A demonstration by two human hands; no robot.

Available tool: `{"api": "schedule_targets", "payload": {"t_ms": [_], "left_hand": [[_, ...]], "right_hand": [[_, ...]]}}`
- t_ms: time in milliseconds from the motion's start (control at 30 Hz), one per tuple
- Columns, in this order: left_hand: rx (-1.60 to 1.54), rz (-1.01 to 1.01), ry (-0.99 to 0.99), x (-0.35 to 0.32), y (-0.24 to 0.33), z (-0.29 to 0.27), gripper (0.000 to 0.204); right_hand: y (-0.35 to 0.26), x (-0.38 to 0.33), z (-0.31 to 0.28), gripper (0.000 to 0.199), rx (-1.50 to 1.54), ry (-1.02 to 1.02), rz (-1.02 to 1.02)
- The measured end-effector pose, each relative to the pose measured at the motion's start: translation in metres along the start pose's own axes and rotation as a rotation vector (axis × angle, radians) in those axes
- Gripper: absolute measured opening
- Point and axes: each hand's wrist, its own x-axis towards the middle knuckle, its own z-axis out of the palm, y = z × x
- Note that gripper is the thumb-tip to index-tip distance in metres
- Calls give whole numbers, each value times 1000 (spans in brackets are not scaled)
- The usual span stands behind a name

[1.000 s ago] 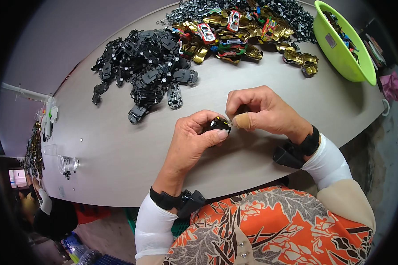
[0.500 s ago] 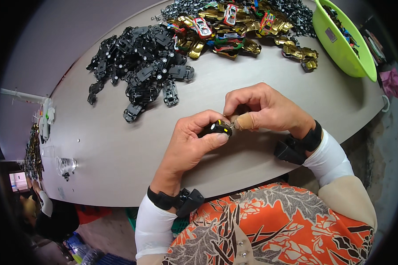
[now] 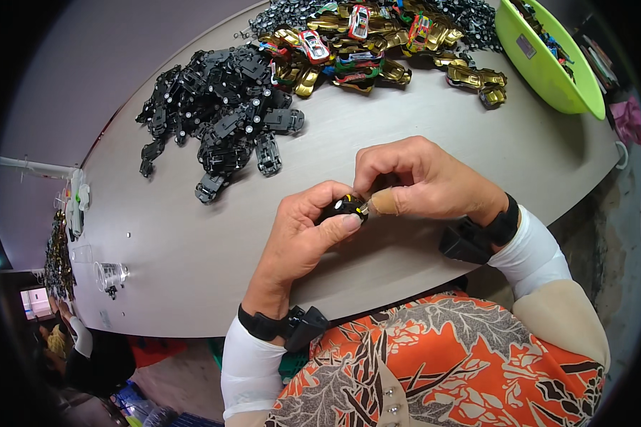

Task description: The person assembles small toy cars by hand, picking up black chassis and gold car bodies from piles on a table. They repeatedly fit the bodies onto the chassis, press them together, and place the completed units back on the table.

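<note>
Between the thumb and fingers of my left hand (image 3: 295, 231) is a small black toy car (image 3: 347, 206) with yellow marks and a white spot. It is held above the near part of the table, and my fingers cover much of it. My right hand (image 3: 434, 174) is closed in a pinch at the car's right end, with tan tape around its thumb. A thin, shiny bit shows at the pinch, too small to name. Ahead lie a pile of black toy car chassis (image 3: 224, 117) and a heap of gold and coloured toy car bodies (image 3: 356, 53).
Small dark parts (image 3: 470, 25) are heaped at the table's far edge. A lime-green basin (image 3: 573, 89) holding more pieces stands at the far right. To the left, a clear plastic cup (image 3: 109, 273) is on the grey table (image 3: 192, 263). Another person's arm (image 3: 80, 336) shows at the far left.
My right fingertips have come closer to the toy car and now meet its right end. My left hand keeps its hold. The whole view has shifted slightly.
</note>
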Motion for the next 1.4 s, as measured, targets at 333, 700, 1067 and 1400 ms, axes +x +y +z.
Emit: {"api": "schedule_targets", "payload": {"t_ms": [333, 700, 1067, 1400], "left_hand": [[347, 83, 124, 5, -11, 8, 13], [512, 54, 167, -15, -13, 5, 17], [169, -258, 672, -207, -43, -8, 13], [917, -535, 788, -261, -67, -35, 36]], "right_hand": [[11, -1, 9, 12, -332, 80, 49], [22, 5, 25, 11, -282, -10, -3], [38, 33, -10, 17, -493, 294, -155], [37, 60, -63, 15, -1153, 655, -278]]}}
